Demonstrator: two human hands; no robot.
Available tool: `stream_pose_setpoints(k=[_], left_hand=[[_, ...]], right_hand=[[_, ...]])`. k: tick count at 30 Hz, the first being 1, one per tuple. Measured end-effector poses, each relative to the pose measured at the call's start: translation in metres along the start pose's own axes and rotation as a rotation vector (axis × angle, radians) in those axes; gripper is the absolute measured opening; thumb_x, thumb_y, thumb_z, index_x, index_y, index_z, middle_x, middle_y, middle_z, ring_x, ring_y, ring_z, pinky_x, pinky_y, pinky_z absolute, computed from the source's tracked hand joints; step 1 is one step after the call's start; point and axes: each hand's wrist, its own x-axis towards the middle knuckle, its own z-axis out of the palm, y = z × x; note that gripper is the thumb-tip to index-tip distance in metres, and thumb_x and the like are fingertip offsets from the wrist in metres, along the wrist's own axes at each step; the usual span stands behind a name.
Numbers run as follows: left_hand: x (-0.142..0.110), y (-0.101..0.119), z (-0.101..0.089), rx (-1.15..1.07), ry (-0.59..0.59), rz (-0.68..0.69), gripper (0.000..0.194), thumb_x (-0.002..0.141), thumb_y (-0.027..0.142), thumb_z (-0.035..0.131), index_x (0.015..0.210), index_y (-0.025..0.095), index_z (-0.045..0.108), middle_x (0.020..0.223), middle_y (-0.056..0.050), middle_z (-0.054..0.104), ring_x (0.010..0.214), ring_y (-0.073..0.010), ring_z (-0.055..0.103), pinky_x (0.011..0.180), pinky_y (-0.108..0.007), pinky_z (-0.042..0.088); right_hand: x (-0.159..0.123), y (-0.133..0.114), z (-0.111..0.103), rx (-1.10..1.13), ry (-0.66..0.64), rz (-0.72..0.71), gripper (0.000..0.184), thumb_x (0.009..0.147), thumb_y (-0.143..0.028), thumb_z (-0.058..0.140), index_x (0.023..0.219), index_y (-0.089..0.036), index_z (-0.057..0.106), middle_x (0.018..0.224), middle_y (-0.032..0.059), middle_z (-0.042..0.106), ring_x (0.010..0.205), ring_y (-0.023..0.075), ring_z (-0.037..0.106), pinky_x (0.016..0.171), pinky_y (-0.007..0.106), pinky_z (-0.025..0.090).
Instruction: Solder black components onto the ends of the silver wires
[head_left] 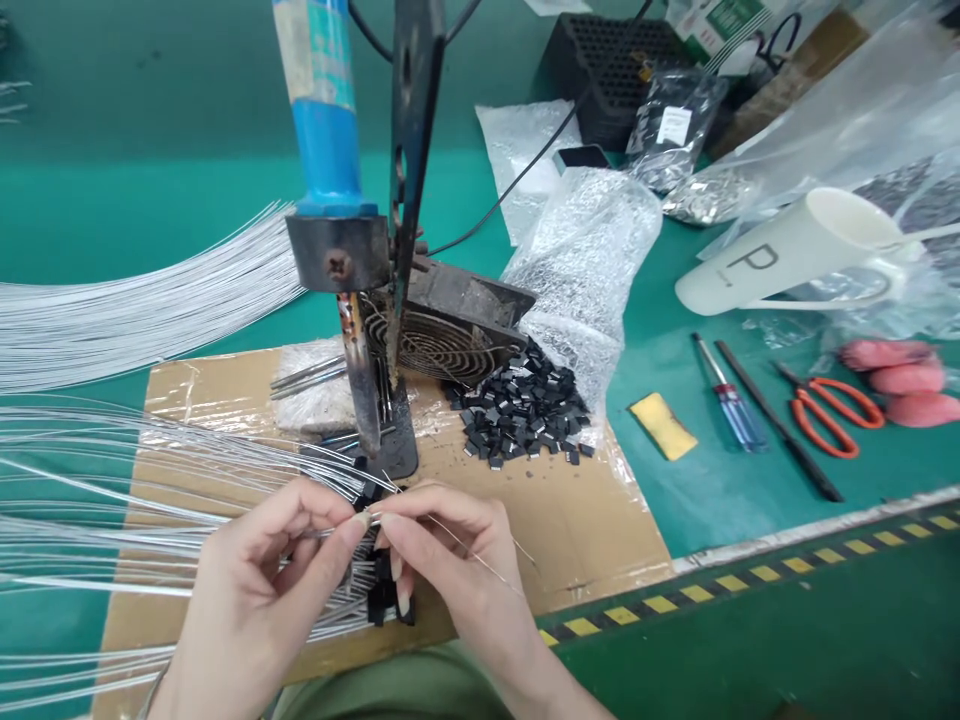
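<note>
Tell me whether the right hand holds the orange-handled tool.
No, the tool lies on the table while the right hand pinches thin wire.

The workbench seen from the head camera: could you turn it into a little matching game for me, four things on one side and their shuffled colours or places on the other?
Things:
1. Sponge
2. Pliers
3. Small black pieces
4. Left hand

Colours and places:
A. Heaped on the cardboard
B. Fingertips close to those of the right hand
C. Orange handles
D. Yellow

Right pairs: 1-D, 2-C, 3-A, 4-B
</note>
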Motion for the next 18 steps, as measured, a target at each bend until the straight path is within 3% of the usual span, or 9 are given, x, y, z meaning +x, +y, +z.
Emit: stream_pose_setpoints(k=[10, 15, 18], left_hand=[[-0.004, 0.007, 0.007, 0.039, 0.098, 0.010, 0.020, 0.095, 0.037, 0.071, 0.081, 0.023, 0.073, 0.065, 0.003, 0.069, 0.053, -0.0094, 0.054, 0.049, -0.015, 0.041], [-0.007, 0.005, 0.007, -0.044, 0.080, 0.019, 0.016, 0.091, 0.034, 0.075, 0.080, 0.022, 0.075, 0.066, 0.001, 0.071, 0.056, -0.0106, 0.060, 0.051, -0.015, 0.046], [-0.008, 0.010, 0.008, -0.077, 0.102, -0.057, 0.018, 0.089, 0.036, 0.075, 0.079, 0.022, 0.075, 0.065, 0.002, 0.070, 0.055, -0.0099, 0.058, 0.051, -0.016, 0.044]], right_hand=[[0.002, 0.007, 0.000, 0.073, 0.040, 0.075, 0.019, 0.085, -0.039, 0.092, 0.085, -0.020, 0.089, 0.062, -0.0010, 0.070, 0.044, 0.0072, 0.056, 0.042, 0.017, 0.051], [0.004, 0.001, -0.003, 0.133, 0.005, 0.172, 0.020, 0.080, -0.038, 0.095, 0.079, -0.020, 0.088, 0.065, -0.0006, 0.073, 0.044, 0.0070, 0.055, 0.040, 0.017, 0.049], [0.005, -0.003, -0.005, 0.135, -0.028, 0.212, 0.019, 0.080, -0.037, 0.096, 0.079, -0.020, 0.087, 0.066, -0.0010, 0.074, 0.046, 0.0067, 0.058, 0.042, 0.016, 0.051]])
